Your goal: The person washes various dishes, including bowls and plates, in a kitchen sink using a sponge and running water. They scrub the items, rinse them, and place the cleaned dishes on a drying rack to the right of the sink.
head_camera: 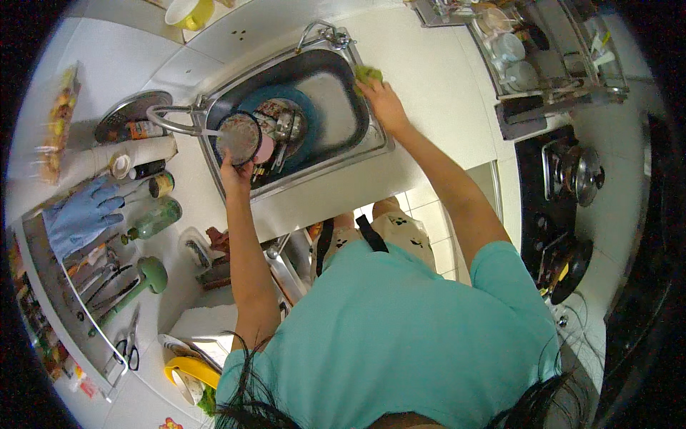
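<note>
My left hand point(237, 174) grips the near rim of a round dark-rimmed bowl point(240, 138), tilted below the running water of a curved metal faucet point(171, 127). Over the sink's right rim, my right hand point(381, 100) has its fingers on a yellow-green sponge or cloth point(370, 75). A large blue basin point(309, 107) stands in the metal sink point(343, 152). In the basin lie a patterned dish point(273, 111), a metal bowl point(300, 126), a pink dish point(265, 150) and some cutlery point(280, 158).
A second faucet point(335, 38) stands at the sink's back right corner. To the left are a round metal strainer or lid point(126, 110), bottles point(163, 214) and blue rubber gloves point(88, 214). A dish rack point(568, 94) and a black stove point(546, 214) are at the right.
</note>
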{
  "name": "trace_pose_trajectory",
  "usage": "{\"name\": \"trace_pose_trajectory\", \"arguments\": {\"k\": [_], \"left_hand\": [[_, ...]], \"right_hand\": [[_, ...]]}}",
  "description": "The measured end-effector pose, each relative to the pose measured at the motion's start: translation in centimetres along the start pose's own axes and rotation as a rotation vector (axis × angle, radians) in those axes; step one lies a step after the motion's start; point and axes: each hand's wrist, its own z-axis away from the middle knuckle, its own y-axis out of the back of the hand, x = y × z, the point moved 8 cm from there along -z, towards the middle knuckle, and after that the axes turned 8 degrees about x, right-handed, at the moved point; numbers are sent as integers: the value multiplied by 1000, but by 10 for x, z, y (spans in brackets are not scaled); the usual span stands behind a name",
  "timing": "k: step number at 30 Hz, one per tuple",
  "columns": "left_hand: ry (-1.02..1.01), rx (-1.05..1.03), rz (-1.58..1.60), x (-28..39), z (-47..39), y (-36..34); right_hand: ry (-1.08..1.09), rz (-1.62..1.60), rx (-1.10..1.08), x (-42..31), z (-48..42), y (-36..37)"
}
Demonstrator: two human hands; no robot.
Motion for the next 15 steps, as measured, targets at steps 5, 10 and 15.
{"name": "trace_pose_trajectory", "arguments": {"k": [5, 10, 15], "left_hand": [[-28, -110, -11, 2, 5, 4], [14, 9, 54, -8, 15, 9], [8, 3, 95, -11, 21, 12]], "right_hand": [[80, 86, -130, 26, -23, -41], [-194, -93, -322, 14, 40, -34], [-62, 11, -437, -21, 123, -17]]}}
